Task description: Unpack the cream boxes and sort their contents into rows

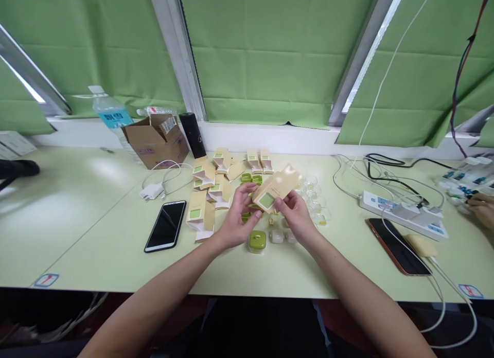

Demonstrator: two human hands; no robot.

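Observation:
Both hands hold a cream-coloured paper box [281,182] with a green square on it, tilted above the table. My right hand [297,214] pinches its lower right edge with the thumb on top. My left hand [240,216] curls round its left end, thumb and fingers on either side. Below the hands stands a small clear container with a green lid [257,240]. Beside it lie small whitish pieces [276,236]. Green lids [251,178] sit behind the box, partly hidden by it. Several clear cups [317,198] are grouped to the right of my right hand.
Several opened paper boxes [201,214] lie left of my hands. A phone [165,226], charger [152,191], cardboard carton [158,144] and black bottle [192,135] are farther left. Rightward are a power strip [403,214], another phone [397,246], cables and another person's hand [482,209].

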